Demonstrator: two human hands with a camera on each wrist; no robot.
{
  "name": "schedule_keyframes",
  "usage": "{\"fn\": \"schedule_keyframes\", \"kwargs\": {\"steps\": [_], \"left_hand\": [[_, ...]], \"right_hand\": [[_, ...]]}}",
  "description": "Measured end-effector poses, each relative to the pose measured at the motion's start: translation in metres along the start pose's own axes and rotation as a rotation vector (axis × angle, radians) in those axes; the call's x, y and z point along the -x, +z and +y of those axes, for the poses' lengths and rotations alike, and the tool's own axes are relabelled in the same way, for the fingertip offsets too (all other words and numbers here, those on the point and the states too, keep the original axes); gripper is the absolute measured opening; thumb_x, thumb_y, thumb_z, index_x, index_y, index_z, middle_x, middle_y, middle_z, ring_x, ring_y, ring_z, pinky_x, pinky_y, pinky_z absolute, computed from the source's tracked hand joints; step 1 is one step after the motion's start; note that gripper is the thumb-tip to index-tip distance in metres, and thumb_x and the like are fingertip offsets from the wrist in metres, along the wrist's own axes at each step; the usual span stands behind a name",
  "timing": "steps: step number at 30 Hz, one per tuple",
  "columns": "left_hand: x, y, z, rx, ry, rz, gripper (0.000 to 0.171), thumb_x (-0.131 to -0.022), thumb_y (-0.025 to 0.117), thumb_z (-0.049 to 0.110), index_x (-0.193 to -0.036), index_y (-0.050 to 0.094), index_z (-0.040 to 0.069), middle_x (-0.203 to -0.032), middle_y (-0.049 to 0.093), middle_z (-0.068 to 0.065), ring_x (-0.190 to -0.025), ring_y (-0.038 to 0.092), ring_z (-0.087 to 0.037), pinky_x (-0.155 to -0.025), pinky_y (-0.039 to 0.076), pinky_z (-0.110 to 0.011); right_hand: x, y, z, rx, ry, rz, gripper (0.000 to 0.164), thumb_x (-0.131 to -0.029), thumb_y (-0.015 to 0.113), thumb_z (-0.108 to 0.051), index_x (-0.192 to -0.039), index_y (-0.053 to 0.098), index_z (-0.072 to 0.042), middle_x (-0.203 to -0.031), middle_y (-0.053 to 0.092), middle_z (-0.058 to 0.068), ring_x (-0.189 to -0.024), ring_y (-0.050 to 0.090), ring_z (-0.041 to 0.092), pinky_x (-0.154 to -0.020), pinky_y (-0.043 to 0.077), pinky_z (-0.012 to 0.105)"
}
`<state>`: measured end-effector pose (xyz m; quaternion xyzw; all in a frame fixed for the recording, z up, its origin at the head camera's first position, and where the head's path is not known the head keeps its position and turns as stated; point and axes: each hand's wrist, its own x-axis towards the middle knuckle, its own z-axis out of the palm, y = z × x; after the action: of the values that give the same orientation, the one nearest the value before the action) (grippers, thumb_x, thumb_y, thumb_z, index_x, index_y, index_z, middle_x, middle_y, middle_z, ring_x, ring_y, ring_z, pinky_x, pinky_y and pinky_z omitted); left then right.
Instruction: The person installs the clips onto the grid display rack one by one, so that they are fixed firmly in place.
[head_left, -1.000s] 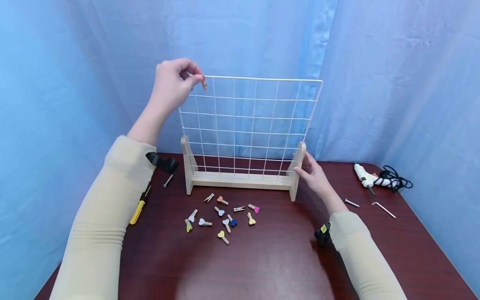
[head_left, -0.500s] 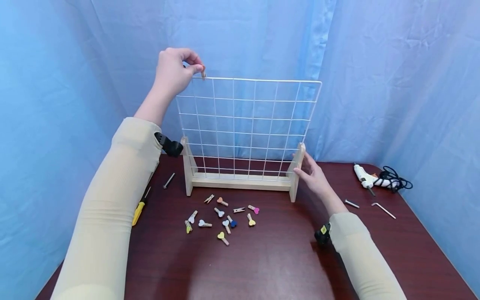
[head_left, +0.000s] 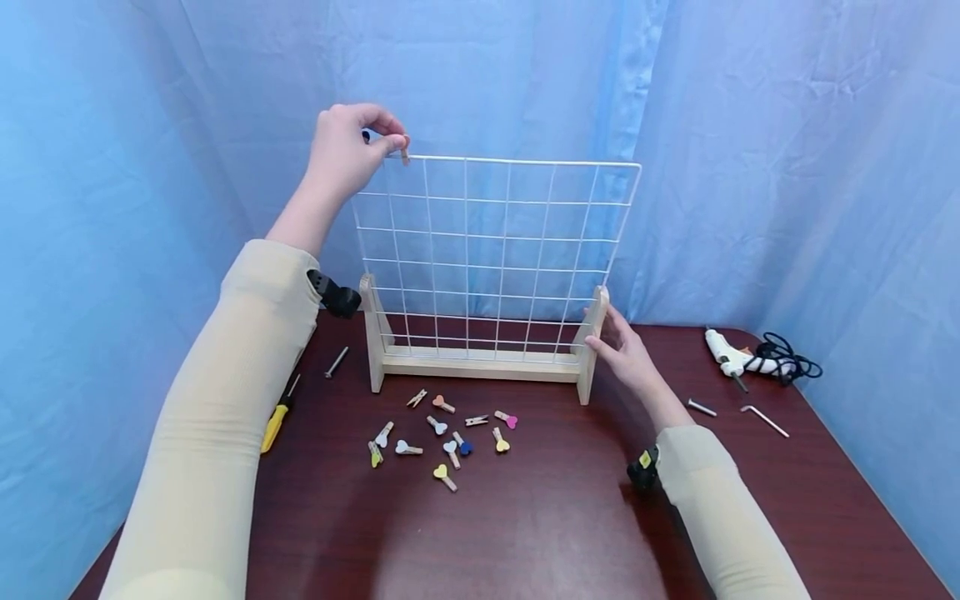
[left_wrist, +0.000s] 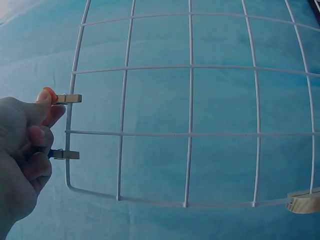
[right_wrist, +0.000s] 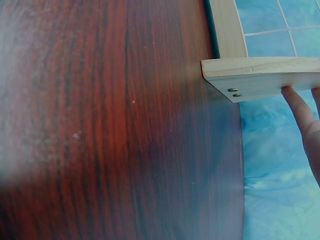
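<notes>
My left hand [head_left: 347, 154] pinches a small wooden clothespin [left_wrist: 70, 98] with an orange top between thumb and forefinger. The clothespin's jaws sit across the top wire of the white wire grid [head_left: 486, 200], near its left corner. Closer to that corner, a second clothespin [left_wrist: 71, 155] with a dark top is clipped to the same wire, its end partly hidden by my fingers. My right hand [head_left: 628, 354] holds the right upright of the wooden stand [head_left: 480, 367], thumb in front and fingertips showing past its rear edge. The grid stands upright in this stand.
Several heart-topped clothespins [head_left: 451, 450] lie scattered before the stand. A yellow-handled screwdriver [head_left: 276, 427] and a bolt [head_left: 337, 362] lie left. On the right are another bolt [head_left: 702, 407], a hex key [head_left: 767, 421] and a glue gun [head_left: 726, 353] with its coiled cord.
My left hand rose with the orange-topped clothespin from in front of the grid to above its top wire, then lowered slightly so the jaws cross the wire. My right hand stayed on the stand.
</notes>
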<state>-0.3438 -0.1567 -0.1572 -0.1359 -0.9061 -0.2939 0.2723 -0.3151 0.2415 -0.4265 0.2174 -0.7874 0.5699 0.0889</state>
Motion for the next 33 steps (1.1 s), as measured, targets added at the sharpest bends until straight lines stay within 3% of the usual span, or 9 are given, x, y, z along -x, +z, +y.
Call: {"fn": "schedule_keyframes", "kwargs": {"steps": [4, 8, 11, 14, 17, 26, 30, 33], "left_hand": [[0.010, -0.003, -0.002, -0.002, 0.042, 0.051, 0.033, -0.083, 0.055, 0.043, -0.107, 0.063, 0.020, -0.106, 0.062, 0.006, -0.060, 0.041, -0.013, -0.061, 0.033, -0.022], [0.029, 0.001, -0.001, 0.050, 0.190, 0.157, 0.029, -0.082, 0.063, 0.032, -0.104, 0.065, 0.014, -0.103, 0.063, 0.004, -0.061, 0.047, -0.009, -0.063, 0.037, -0.019], [0.048, 0.011, 0.000, 0.096, 0.318, 0.154, 0.024, -0.079, 0.068, 0.023, -0.098, 0.066, 0.008, -0.097, 0.065, -0.001, -0.061, 0.052, -0.010, -0.063, 0.041, -0.020], [0.071, 0.024, -0.002, 0.105, 0.390, 0.083, 0.023, -0.077, 0.069, 0.019, -0.095, 0.066, 0.005, -0.093, 0.065, -0.004, -0.066, 0.056, -0.012, -0.065, 0.044, -0.024], [0.094, 0.044, -0.012, 0.109, 0.410, 0.002, 0.022, -0.076, 0.071, 0.018, -0.093, 0.066, 0.005, -0.091, 0.066, -0.005, -0.069, 0.057, -0.013, -0.066, 0.046, -0.027], [0.164, 0.111, -0.070, 0.088, 0.280, -0.357, 0.028, -0.075, 0.071, 0.019, -0.100, 0.065, 0.008, -0.094, 0.065, -0.005, -0.080, 0.059, -0.016, -0.072, 0.049, -0.033], [0.186, 0.133, -0.099, 0.049, 0.296, -0.556, 0.033, -0.076, 0.070, 0.018, -0.107, 0.063, 0.010, -0.100, 0.064, -0.004, -0.090, 0.059, -0.017, -0.078, 0.047, -0.034], [0.197, 0.146, -0.118, 0.035, 0.327, -0.656, 0.033, -0.076, 0.070, 0.014, -0.108, 0.063, 0.012, -0.100, 0.063, -0.003, -0.093, 0.057, -0.017, -0.080, 0.046, -0.033]], "right_hand": [[0.000, 0.002, -0.001, 0.000, 0.004, -0.006, 0.065, -0.087, 0.055, -0.007, -0.141, 0.023, -0.025, -0.137, 0.037, 0.018, -0.117, 0.040, 0.039, -0.080, 0.041, 0.015], [0.001, 0.002, -0.002, -0.006, -0.001, -0.008, 0.065, -0.087, 0.054, -0.006, -0.141, 0.022, -0.023, -0.137, 0.036, 0.020, -0.119, 0.039, 0.038, -0.081, 0.041, 0.015], [0.001, 0.002, -0.002, -0.014, -0.011, -0.005, 0.065, -0.087, 0.054, -0.005, -0.141, 0.023, -0.022, -0.136, 0.036, 0.022, -0.119, 0.039, 0.037, -0.082, 0.040, 0.015], [0.000, 0.002, -0.002, -0.018, -0.014, -0.002, 0.064, -0.088, 0.054, -0.005, -0.141, 0.024, -0.022, -0.136, 0.036, 0.023, -0.120, 0.039, 0.036, -0.082, 0.040, 0.015], [-0.001, 0.002, -0.002, -0.012, -0.008, 0.001, 0.063, -0.088, 0.054, -0.006, -0.141, 0.024, -0.023, -0.136, 0.037, 0.020, -0.120, 0.039, 0.034, -0.082, 0.040, 0.015], [0.000, 0.004, 0.000, -0.006, 0.014, -0.013, 0.065, -0.088, 0.054, -0.008, -0.141, 0.022, -0.025, -0.138, 0.037, 0.016, -0.119, 0.040, 0.032, -0.081, 0.041, 0.015], [0.001, 0.004, 0.001, -0.019, 0.010, -0.011, 0.064, -0.088, 0.054, -0.007, -0.141, 0.022, -0.025, -0.138, 0.037, 0.016, -0.120, 0.040, 0.032, -0.082, 0.041, 0.015], [0.001, 0.004, 0.001, -0.033, 0.004, -0.007, 0.064, -0.088, 0.054, -0.006, -0.141, 0.023, -0.023, -0.137, 0.036, 0.021, -0.120, 0.039, 0.033, -0.083, 0.041, 0.015]]}}
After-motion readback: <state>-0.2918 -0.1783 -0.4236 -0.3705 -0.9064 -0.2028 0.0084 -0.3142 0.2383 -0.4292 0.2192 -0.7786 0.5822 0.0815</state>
